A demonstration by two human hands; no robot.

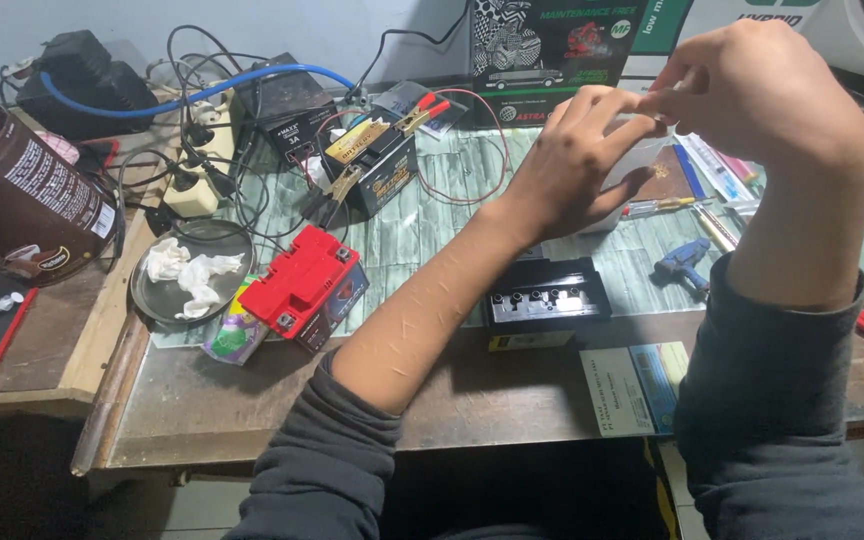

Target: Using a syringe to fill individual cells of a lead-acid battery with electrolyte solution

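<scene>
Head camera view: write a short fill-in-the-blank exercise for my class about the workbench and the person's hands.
1. The battery lying beside the metal dish has a ____ top.
2. The metal dish holds crumpled white ____.
3. The black battery with a row of open holes lies below the ____ forearm.
4. The left hand and right hand meet above the ____.

Missing words: red; tissue; left; workbench

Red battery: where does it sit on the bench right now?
In the head view, the red battery lies left of centre on the bench, between the metal dish of crumpled tissue and the person's left forearm.
</scene>
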